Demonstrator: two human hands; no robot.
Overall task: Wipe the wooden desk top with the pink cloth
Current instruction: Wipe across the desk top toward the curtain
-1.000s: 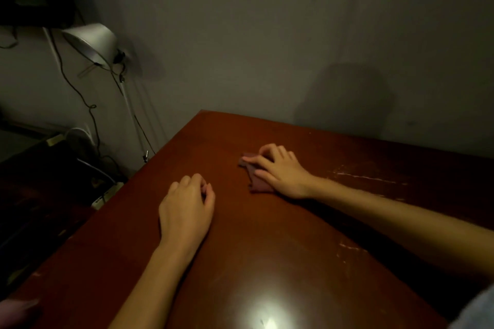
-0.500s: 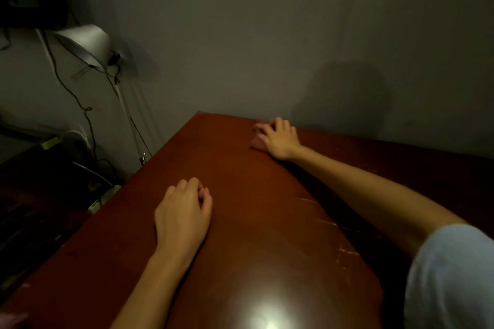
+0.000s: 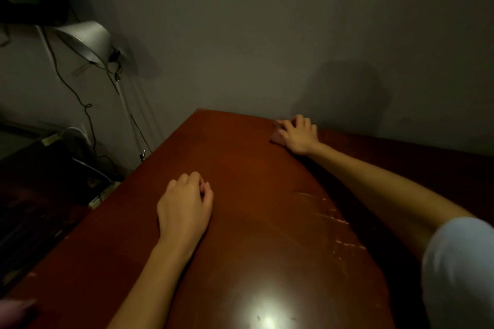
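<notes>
Your right hand [image 3: 298, 137] lies spread over the pink cloth [image 3: 275, 138] at the far edge of the wooden desk top [image 3: 240, 163], right up by the wall [image 3: 240, 35]. Its fingers are apart and a little arched, tips down, pressing the cloth flat rather than wrapping round it. Only a small rumpled corner of the cloth shows, poking out to the left of the hand, dull pink and soft-looking; the rest is hidden beneath your palm. Your left hand [image 3: 184, 205] rests knuckles-up nearer to you on the desk, well apart from the cloth, its fingers loosely curled under and holding nothing. The desk top is red-brown, smooth and glossy, with a bright patch of glare [image 3: 264, 310] near your edge and a scatter of pale scratches [image 3: 334, 219] just beside your right forearm. A pale sleeve [image 3: 459, 270] covers your right upper arm. Off the left side of the desk a lamp [image 3: 85, 40] with a pale cone-shaped shade leans against the grey matt wall, and thin dark cables [image 3: 80, 99] hang below it.
</notes>
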